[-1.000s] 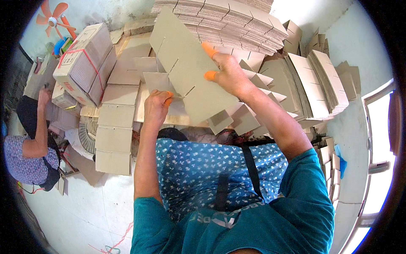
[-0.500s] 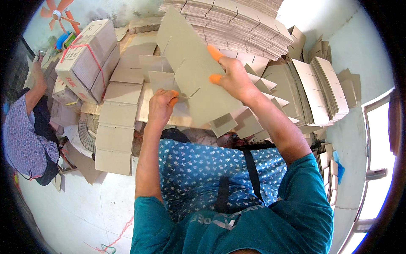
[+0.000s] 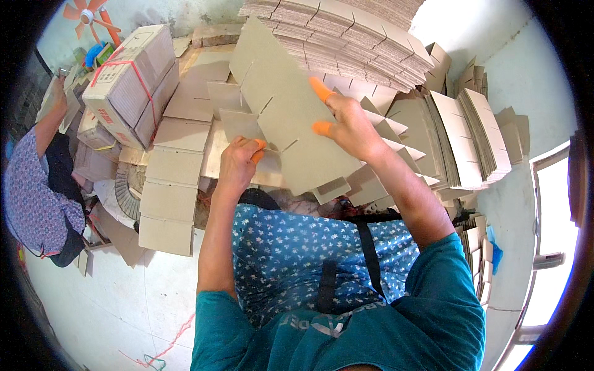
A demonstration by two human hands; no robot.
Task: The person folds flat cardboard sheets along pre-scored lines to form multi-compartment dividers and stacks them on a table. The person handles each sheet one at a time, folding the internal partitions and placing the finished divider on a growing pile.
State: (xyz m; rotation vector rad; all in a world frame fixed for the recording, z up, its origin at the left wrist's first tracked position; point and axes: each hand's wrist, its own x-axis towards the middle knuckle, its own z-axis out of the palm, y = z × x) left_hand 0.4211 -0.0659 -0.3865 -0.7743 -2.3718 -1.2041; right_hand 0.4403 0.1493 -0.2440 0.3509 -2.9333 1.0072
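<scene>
My right hand point(image 3: 351, 127), with orange finger covers on thumb and forefinger, grips the right edge of a long slotted cardboard sheet point(image 3: 278, 111). The sheet is tilted, its face toward me and its pointed far end up. Closed in a pinch, my left hand point(image 3: 238, 162) is at the sheet's left edge, beside a slot. It also wears orange covers. A smaller upright cardboard divider point(image 3: 241, 125) stands just beyond its fingers and appears to be in the pinch. Another divider point(image 3: 224, 96) stands farther back. Interlocked dividers point(image 3: 393, 133) lie partly hidden behind my right hand.
Tall stacks of slotted cardboard point(image 3: 346, 37) stand at the back, with more sheets point(image 3: 461, 136) at the right. A strapped carton point(image 3: 130, 86) is at the left. A row of cardboard panels point(image 3: 170, 195) overhangs the table's near edge. Another person point(image 3: 43, 185) is at far left.
The sheet and both hands have come slightly nearer to me. My left fingers remain pinched by the slot, and my right hand keeps its grip.
</scene>
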